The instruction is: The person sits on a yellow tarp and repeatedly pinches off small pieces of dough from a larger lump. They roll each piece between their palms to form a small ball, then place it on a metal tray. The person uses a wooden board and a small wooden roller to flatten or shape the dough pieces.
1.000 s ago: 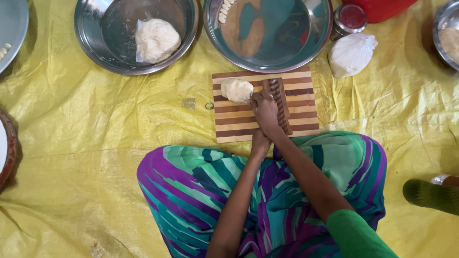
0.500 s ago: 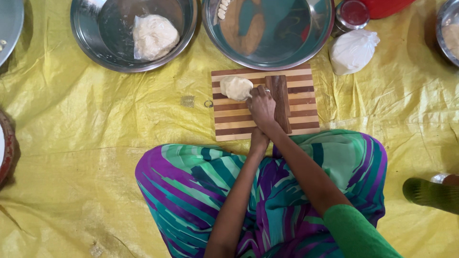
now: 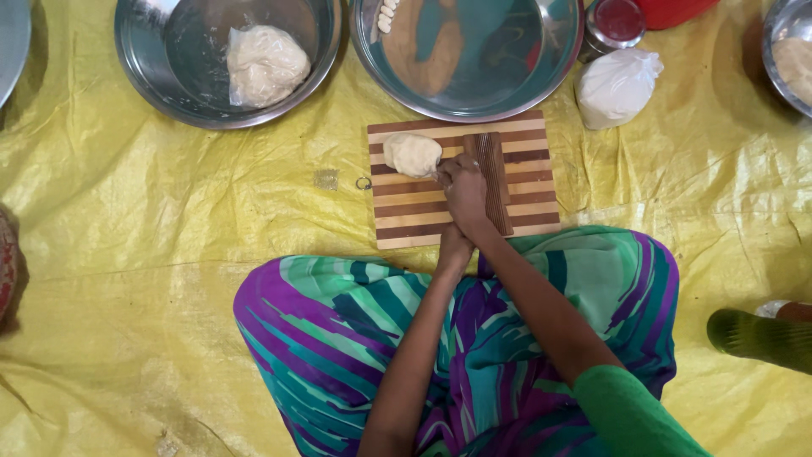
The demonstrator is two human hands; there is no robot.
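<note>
At frame centre, the right hand point(image 3: 465, 190) lies closed over the left hand point(image 3: 454, 247), whose grip I cannot tell, fingertips touching the dough ball point(image 3: 412, 154) on the striped cutting board point(image 3: 524, 182), the ridged wooden block point(image 3: 492, 169) just beside for pressing.

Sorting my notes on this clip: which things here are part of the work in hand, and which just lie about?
In use:
right hand
left hand
dough lump
striped wooden board
ridged wooden block

Lying about:
steel bowl holding dough
steel plate
white bag
red-lidded jar
</note>
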